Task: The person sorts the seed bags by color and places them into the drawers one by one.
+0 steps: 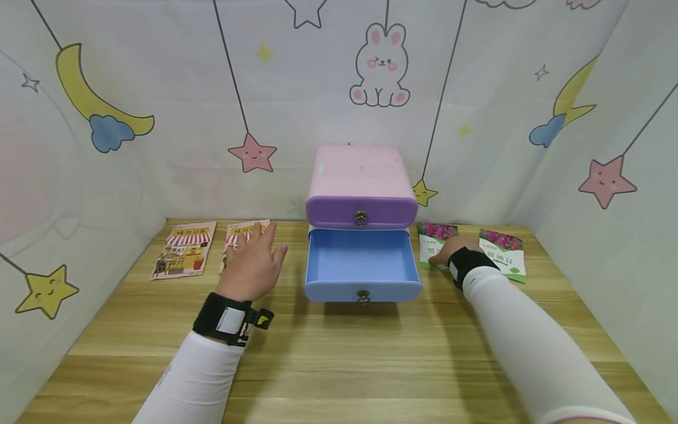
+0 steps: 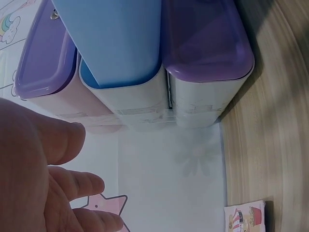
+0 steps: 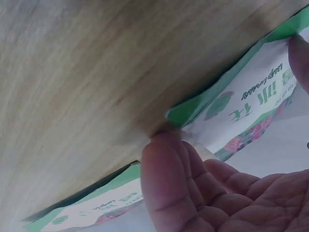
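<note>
My right hand (image 1: 463, 250) grips the inner green-and-white seed packet (image 1: 436, 232), with thumb and fingertips at its edges, right of the drawer unit. In the right wrist view the thumb (image 3: 300, 60) touches one edge of this flower-printed packet (image 3: 260, 92). The outer green-and-white packet (image 1: 503, 253) lies beside it. My left hand (image 1: 251, 265) has its fingers spread over the inner pink packet (image 1: 243, 227), partly hiding it, and holds nothing. The small drawer unit (image 1: 362, 171) stands between the hands, its blue drawer (image 1: 362, 291) pulled out with nothing inside.
Another pink packet (image 1: 185, 250) with a shopfront picture lies at the table's far left. A purple-fronted drawer (image 1: 333, 212) above the blue one is closed. Printed white cloth (image 1: 296, 118) walls in the back and sides of the wooden table (image 1: 360, 365).
</note>
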`<state>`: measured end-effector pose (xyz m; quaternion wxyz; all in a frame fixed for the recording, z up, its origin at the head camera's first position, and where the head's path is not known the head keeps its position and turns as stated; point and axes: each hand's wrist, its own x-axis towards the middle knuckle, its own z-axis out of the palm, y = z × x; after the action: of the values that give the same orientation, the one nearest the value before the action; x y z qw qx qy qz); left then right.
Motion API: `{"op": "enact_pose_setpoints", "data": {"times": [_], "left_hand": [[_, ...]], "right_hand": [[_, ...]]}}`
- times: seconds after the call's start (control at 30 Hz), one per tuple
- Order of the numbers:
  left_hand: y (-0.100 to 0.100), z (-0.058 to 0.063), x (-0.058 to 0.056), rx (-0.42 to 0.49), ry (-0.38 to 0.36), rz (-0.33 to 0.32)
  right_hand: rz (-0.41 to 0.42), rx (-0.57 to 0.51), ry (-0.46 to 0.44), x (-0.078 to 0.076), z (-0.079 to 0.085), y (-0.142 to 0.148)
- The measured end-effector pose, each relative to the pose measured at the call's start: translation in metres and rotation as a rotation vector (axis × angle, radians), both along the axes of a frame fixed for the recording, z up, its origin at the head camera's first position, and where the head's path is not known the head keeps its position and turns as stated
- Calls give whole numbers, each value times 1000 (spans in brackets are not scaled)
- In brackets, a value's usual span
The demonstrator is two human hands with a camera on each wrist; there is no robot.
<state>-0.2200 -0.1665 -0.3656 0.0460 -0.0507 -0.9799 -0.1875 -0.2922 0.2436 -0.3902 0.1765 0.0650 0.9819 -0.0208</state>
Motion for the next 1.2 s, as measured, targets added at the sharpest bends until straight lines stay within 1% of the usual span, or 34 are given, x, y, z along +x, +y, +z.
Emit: {"op": "enact_pose_setpoints", "data": {"times": [0.13,0.53,0.63,0.77,0.93,1.0,1.2], "left_hand": [[0,0,1,0,2,5],[1,0,0,-3,-5,2],[1,0,1,-6,-1,0],[1,1,1,-8,2,0],[1,0,1,-8,10,2],[1,0,1,-8,11,3],[1,0,0,0,6,4]], "right_hand": [[-5,-15,-8,0,0,1],[-61,-44,-13,3,-3,5],[-64,-57,7,5,-4,7],[-69,-89,61,7,-6,8],[-101,-134,118,8,-7,10],[-98,-135,130,8,-8,11],[-54,-92,142,5,-11,16]]}}
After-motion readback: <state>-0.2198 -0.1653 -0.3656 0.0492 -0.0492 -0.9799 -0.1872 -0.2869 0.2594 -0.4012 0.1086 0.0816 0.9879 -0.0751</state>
